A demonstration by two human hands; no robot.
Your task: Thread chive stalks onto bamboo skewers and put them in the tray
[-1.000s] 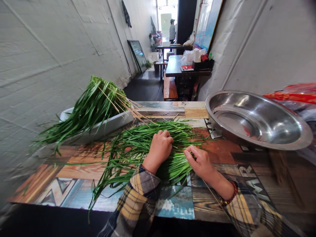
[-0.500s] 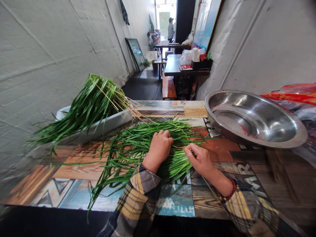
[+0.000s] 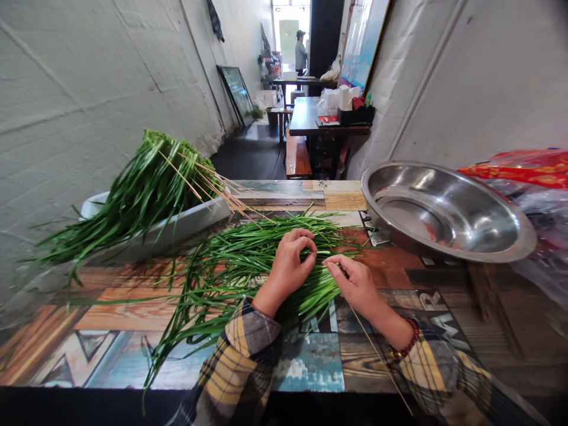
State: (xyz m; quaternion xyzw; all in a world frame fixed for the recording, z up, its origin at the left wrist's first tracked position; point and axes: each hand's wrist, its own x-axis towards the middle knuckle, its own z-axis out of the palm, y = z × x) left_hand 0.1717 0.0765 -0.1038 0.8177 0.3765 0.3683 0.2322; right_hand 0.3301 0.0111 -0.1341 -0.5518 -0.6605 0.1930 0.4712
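Note:
Loose garlic chives (image 3: 248, 248) lie across the patterned tabletop, their pale stem ends towards the right. Over them my left hand (image 3: 290, 266) has thumb and forefinger curled together, with a pale chive stem showing at the fingertips. My right hand (image 3: 361, 287), close beside it, pinches a thin bamboo skewer (image 3: 377, 352), whose length slants down past the wrist. The skewer's front end is hidden at the fingers by the chive stems. On the left, a thick pile of chives (image 3: 155, 171) rests in a white tray (image 3: 177, 231), with several bamboo skewers (image 3: 217, 177) lying on top.
A wide steel basin (image 3: 452, 207) stands on the right, beside red and clear plastic bags (image 3: 523, 171). The table's near edge (image 3: 110, 388) runs below my forearms. Farther back are a dining table (image 3: 304, 112), a bench (image 3: 297, 154) and a standing person (image 3: 300, 53).
My left hand has lifted slightly and turned, so its thumb and forefinger now show with a stem. My right hand has shifted a little left with the skewer. The view has moved slightly.

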